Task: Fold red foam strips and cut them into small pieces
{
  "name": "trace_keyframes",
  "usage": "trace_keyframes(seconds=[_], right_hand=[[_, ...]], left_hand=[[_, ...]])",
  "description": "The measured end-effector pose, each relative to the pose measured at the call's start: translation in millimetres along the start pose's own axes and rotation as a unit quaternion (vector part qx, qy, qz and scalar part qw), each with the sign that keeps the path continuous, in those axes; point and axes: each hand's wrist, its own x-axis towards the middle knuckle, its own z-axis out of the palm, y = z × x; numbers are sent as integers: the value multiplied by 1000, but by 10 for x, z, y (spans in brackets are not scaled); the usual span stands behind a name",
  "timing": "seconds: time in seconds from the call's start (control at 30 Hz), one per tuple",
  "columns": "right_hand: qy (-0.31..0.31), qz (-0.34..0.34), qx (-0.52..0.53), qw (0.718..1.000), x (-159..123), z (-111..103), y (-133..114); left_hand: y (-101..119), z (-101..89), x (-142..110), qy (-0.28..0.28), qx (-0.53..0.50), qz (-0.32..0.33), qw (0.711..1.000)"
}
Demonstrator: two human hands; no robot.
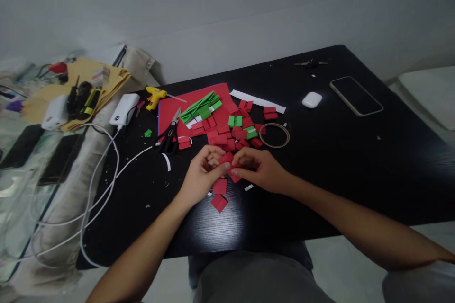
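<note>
Between both hands, above the front of the black table, is a small red paper piece [234, 176], partly covered by fingers. My left hand [205, 170] pinches it from the left with thumb and fingers. From the right, my right hand [261, 168] grips it, thumb and index finger pressed together. Just below my hands lie a red paper square [220, 186] and a creased red piece [219, 203]. Beyond my fingertips spreads a pile of folded red paper pieces [217, 139], with a few green folded pieces [235, 120] among them.
Scissors [170, 133], a yellow glue gun [154, 97] and red sheets [222, 94] with green paper [201, 108] lie behind the pile. A ring [274, 135], white earbud case [312, 100] and phone [355, 96] are rightward. White cables [117, 177] cross the left edge.
</note>
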Motion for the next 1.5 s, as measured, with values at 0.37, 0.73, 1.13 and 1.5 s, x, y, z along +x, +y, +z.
trace_keyframes(seconds=[0.37, 0.73, 1.13, 1.5], right_hand=[[34, 19, -2, 999, 1, 8, 33], [40, 21, -8, 999, 3, 20, 15], [51, 27, 3, 998, 7, 18, 52], [46, 44, 41, 997, 13, 10, 35]], left_hand=[[-28, -21, 20, -26, 24, -22, 999], [-11, 2, -29, -10, 122, -9, 992], [-34, -35, -64, -36, 262, 54, 963], [19, 16, -33, -39, 107, -49, 992]])
